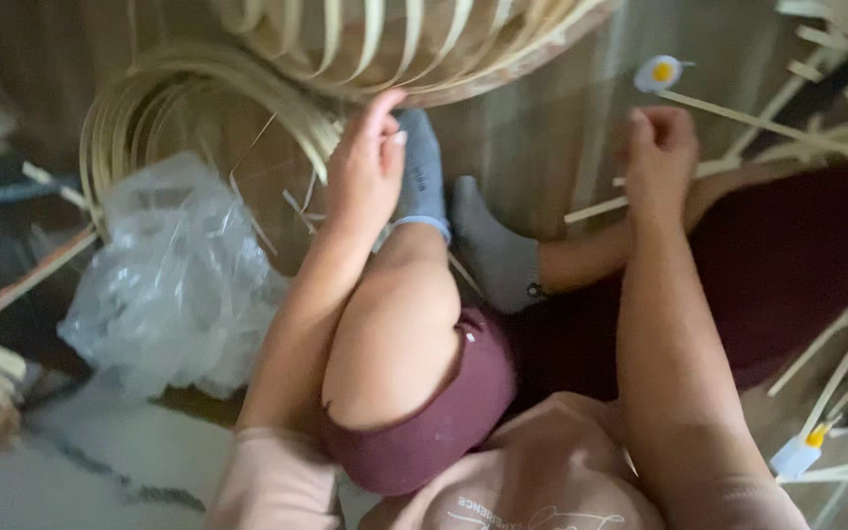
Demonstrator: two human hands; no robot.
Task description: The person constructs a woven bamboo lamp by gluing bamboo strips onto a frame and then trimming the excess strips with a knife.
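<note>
bamboo strips (738, 120) — pale, matt | plastic bag (174, 280) — clear, crinkled, glossy | socks (422, 167) — grey knit cloth

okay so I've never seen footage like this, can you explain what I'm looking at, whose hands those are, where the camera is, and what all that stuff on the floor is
This is one picture from a camera worn on a person's head, looking down at their own lap as they sit on a wooden floor. The left hand touches a woven frame of pale bamboo strips. The right hand is closed on a thin bamboo strip. Around them lie a coil of strips, a crumpled clear plastic bag, loose strips and two small glue bottles.
</note>
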